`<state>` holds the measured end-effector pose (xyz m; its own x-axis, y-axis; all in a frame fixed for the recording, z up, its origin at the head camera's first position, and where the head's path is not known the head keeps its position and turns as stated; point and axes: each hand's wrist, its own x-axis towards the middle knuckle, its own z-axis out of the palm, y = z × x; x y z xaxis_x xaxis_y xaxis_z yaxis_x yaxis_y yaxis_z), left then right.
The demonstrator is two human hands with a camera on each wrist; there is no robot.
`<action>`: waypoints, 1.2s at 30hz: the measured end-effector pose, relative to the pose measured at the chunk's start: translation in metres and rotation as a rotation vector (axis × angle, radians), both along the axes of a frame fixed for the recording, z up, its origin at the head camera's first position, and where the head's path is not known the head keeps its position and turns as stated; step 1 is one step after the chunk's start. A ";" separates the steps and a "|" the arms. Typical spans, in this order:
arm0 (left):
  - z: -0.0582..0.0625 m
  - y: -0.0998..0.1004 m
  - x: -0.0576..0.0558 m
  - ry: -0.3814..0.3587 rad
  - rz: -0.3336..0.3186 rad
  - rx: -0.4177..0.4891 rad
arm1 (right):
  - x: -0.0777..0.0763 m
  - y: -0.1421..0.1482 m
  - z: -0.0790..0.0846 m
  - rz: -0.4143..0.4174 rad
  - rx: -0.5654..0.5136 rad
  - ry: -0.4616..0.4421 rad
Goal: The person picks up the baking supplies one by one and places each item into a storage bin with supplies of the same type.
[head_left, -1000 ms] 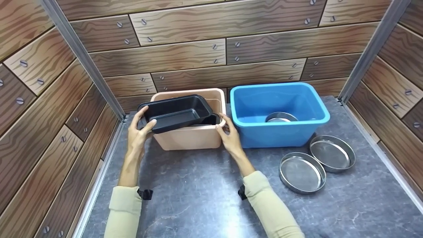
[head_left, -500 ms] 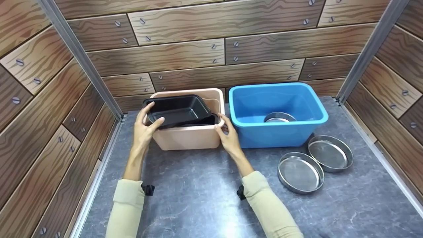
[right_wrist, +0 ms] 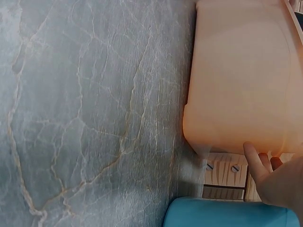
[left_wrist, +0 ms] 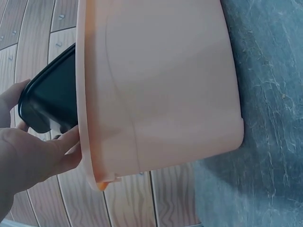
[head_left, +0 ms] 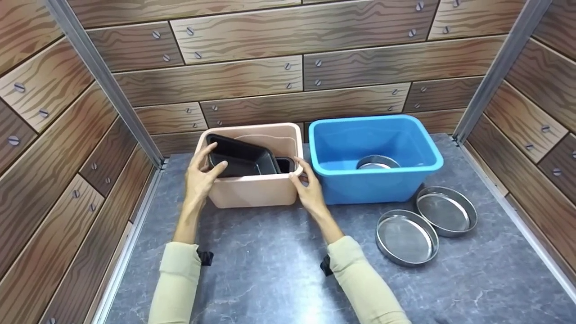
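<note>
A black loaf pan (head_left: 240,157) leans into the peach bin (head_left: 254,192), its right end lower than its left. My left hand (head_left: 198,182) grips the pan's left end, thumb on the near side and fingers at the far side. In the left wrist view that end of the pan (left_wrist: 49,101) stands out above the bin's rim. Another black piece (head_left: 285,164) shows inside the bin at the right, mostly hidden. My right hand (head_left: 310,191) holds the bin's front right corner, with the thumb in front and the fingers around the side.
Right of the peach bin stands a blue bin (head_left: 373,185) with a round metal pan (head_left: 377,162) inside. Two more round metal pans (head_left: 407,238) lie on the grey table (head_left: 265,270) at the right. Wood-patterned walls (head_left: 252,81) enclose the table.
The loaf pan has moved right and down into the peach bin, tipping its right end lower. My left hand has moved with it. My right hand stays at the bin's corner.
</note>
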<state>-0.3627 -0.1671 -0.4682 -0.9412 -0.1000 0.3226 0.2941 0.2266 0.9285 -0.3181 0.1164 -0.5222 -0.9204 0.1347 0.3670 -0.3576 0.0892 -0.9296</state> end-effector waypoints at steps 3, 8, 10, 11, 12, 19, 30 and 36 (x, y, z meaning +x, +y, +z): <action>0.000 0.002 0.001 0.010 0.021 -0.029 | 0.000 0.000 -0.001 0.010 -0.004 0.009; 0.000 0.008 -0.003 0.055 -0.008 -0.079 | 0.000 0.002 0.000 0.004 -0.003 0.025; -0.001 0.011 -0.007 0.065 -0.041 -0.080 | -0.001 0.003 0.001 -0.007 0.004 0.029; -0.002 0.012 -0.008 0.066 -0.055 -0.083 | -0.001 0.003 0.001 -0.008 0.004 0.031; -0.004 0.013 -0.010 0.062 -0.067 -0.084 | -0.001 0.004 0.001 -0.006 0.006 0.031; -0.011 0.014 -0.009 0.020 -0.063 -0.149 | 0.003 0.002 0.002 0.010 0.022 -0.005; -0.022 0.008 -0.009 0.027 -0.067 -0.036 | -0.013 0.002 -0.018 -0.006 0.017 -0.017; -0.018 0.009 -0.003 0.005 -0.075 -0.042 | -0.022 0.005 -0.032 -0.007 0.032 -0.039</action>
